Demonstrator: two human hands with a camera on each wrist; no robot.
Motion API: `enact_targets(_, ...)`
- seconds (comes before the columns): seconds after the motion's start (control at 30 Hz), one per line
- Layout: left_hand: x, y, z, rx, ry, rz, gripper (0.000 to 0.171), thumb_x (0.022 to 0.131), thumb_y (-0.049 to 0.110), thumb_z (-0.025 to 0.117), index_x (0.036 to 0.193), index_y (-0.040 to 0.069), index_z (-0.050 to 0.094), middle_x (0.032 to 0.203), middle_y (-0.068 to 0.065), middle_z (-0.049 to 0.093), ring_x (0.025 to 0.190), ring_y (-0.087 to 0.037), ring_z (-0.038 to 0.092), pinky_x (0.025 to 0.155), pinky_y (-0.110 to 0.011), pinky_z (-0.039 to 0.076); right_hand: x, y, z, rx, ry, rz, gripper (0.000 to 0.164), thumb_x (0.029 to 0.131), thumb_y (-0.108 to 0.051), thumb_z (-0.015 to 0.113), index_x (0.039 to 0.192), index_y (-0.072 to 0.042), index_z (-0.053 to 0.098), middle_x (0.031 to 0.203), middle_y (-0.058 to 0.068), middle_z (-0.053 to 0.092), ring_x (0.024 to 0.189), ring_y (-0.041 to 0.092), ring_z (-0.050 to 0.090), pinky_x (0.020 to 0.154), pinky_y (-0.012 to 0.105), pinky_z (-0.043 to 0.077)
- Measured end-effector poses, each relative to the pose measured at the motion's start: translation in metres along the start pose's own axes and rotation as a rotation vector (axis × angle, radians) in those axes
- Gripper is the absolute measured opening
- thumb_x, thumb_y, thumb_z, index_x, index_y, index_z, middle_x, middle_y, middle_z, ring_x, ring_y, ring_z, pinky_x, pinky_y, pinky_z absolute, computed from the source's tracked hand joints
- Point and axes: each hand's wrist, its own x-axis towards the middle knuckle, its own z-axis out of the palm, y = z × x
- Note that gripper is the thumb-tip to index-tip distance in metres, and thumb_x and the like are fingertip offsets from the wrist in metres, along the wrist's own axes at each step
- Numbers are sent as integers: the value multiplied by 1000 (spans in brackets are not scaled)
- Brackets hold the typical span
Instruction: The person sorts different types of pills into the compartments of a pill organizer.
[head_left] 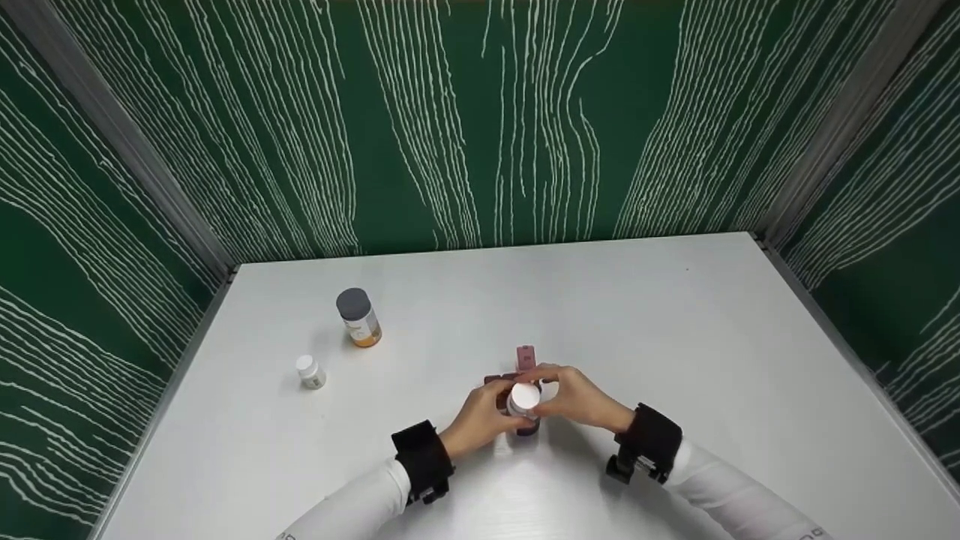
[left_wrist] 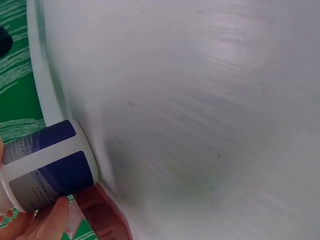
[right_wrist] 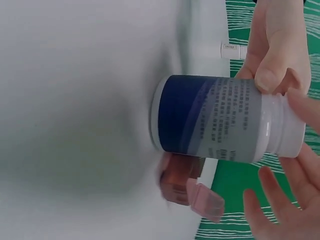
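A white bottle [right_wrist: 210, 117] with a blue and grey label stands upright near the front of the table. My left hand [head_left: 476, 420] grips its upper part from the left, thumb in front. From the right, my right hand [head_left: 581, 397] holds the white cap [head_left: 525, 395] between thumb and fingers. Right behind the bottle lies a dark red pill organizer [right_wrist: 180, 182], partly hidden by the bottle and hands. One of its pinkish lids [head_left: 526, 356] is raised.
To the left on the white table [head_left: 637, 315] stand a small white bottle [head_left: 310, 372] and a larger bottle [head_left: 360, 319] with a dark grey cap and orange bottom. Green walls [head_left: 480, 202] with white wavy lines rise behind and at both sides.
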Motion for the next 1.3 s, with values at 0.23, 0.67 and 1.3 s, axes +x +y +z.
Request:
enact_targets(0.23,0,1,1,-8,11,-5,48,68,18,76,108,0,57,103,-9,61,94,-16,56,80,-23,45,-1,-10,5,-190,80,-55,41,63,-4,76,101,1,63,102,10,62,100,27,53,88,43,41)
enact_targets(0.67,-3,2,-2,-11,0,63,47,73,23,72,109,-1,56,103,-7,60,93,-13,57,77,-21,46,-2,-16,1,-204,17,-74,40,69,-7,73,106,1,61,106,10,58,100,25,51,84,41,43)
enact_targets(1.3,1,1,1,-15,10,20,51,69,17,75,113,0,55,108,-9,60,96,-14,57,79,-19,45,3,-24,13,-418,163,-60,31,60,-13,78,83,-1,62,78,2,56,72,15,48,63,27,43)
